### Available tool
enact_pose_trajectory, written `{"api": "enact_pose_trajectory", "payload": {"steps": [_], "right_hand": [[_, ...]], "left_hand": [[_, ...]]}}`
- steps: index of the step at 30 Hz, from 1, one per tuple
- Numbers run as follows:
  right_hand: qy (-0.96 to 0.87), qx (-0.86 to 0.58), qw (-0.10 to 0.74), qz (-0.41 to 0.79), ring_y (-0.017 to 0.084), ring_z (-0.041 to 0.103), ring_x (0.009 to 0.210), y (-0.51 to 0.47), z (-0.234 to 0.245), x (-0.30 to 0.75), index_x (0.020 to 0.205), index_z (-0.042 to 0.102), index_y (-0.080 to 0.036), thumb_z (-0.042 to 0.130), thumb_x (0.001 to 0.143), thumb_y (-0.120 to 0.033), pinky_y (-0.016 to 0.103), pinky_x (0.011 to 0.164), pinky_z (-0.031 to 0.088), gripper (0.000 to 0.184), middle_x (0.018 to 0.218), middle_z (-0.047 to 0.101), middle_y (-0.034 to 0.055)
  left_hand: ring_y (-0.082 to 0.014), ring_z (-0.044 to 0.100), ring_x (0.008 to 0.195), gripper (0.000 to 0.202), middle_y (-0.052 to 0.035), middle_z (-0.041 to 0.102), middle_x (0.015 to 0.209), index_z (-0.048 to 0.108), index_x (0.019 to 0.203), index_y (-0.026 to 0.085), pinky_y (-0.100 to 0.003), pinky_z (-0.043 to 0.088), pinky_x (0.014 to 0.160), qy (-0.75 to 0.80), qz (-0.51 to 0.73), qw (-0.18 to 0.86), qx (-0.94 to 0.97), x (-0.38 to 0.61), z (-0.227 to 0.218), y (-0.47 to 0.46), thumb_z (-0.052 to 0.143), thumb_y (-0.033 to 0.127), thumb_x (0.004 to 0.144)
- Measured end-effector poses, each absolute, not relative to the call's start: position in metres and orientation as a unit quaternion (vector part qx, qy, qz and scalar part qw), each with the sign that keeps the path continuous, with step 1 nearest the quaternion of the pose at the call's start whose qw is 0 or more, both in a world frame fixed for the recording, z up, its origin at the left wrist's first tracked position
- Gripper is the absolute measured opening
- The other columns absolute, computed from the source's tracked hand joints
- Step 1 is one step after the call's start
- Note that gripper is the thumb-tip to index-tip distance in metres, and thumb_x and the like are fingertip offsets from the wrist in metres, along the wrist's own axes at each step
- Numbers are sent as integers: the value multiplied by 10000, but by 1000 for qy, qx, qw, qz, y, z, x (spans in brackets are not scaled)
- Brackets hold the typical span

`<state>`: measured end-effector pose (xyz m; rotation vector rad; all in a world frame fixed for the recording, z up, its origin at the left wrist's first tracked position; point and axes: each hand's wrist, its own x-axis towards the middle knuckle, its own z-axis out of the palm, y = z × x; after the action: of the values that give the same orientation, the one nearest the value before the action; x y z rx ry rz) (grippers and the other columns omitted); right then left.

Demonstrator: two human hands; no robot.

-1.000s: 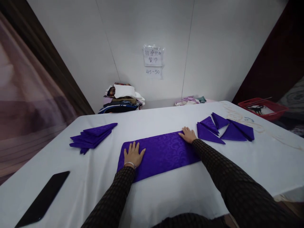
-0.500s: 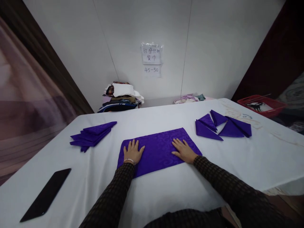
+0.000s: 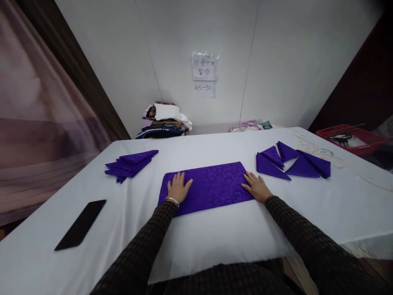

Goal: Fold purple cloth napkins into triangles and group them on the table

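Note:
A purple patterned cloth [image 3: 211,186], folded into a long rectangle, lies flat on the white table [image 3: 215,241] in front of me. My left hand [image 3: 178,187] rests flat on its left end with the fingers spread, a bracelet on the wrist. My right hand [image 3: 256,186] lies flat at the cloth's right edge, fingers stretched out. Neither hand holds anything.
A stack of purple triangle-folded napkins [image 3: 130,164] sits at the left, and several loose purple triangles [image 3: 293,164] at the right. A black phone [image 3: 80,224] lies near the left front. Piled clothes [image 3: 166,121] stand by the wall, a red basket [image 3: 353,137] at far right.
My right hand slid from the cloth's far right corner toward me, then out to the right edge. The left hand stayed on the left end. The view shifted a little.

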<state>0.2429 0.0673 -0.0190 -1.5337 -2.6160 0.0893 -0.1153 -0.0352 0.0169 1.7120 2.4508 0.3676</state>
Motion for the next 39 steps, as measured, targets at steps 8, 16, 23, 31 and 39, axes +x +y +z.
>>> {"api": "enact_pose_trajectory", "payload": {"steps": [8,16,23,31,39], "right_hand": [[-860,-509,43,14,247,203,1372,68,-23,245,1408,319,-181,221,915,-528,492,1073,197,611,1487,277,93],[-872,-489,38,-3,258,219,1365,68,-27,251,1397,338,-201,195,918,-512,511,1052,219,589,1481,292,97],[-871,-489,44,-7,262,221,1363,69,-33,251,1397,326,-196,194,914,-497,521,1048,229,584,1481,291,100],[-846,-532,19,4,286,229,1353,66,-16,238,1387,341,-173,205,911,-511,568,1030,225,600,1471,299,126],[-918,-369,126,78,279,151,1377,-25,22,66,1392,347,-142,222,912,-567,530,1085,66,653,1489,256,133]], "left_hand": [[-290,115,1395,705,-74,210,1516,296,1420,214,-548,36,1107,734,117,36,668,-22,9,-45,248,631,853],[-290,119,1393,727,-80,217,1512,301,1419,198,-558,23,1100,796,91,13,599,-69,-6,-76,186,642,856],[-296,160,1384,716,-104,230,1505,292,1419,164,-578,106,1084,872,24,-4,489,-159,-3,-141,211,615,868],[-283,144,1390,689,-78,213,1513,272,1426,177,-587,128,1078,882,6,14,470,-164,0,-148,184,586,878],[-285,159,1385,664,-80,210,1515,262,1430,186,-580,163,1066,885,-13,15,465,-165,5,-145,199,552,880]]}}
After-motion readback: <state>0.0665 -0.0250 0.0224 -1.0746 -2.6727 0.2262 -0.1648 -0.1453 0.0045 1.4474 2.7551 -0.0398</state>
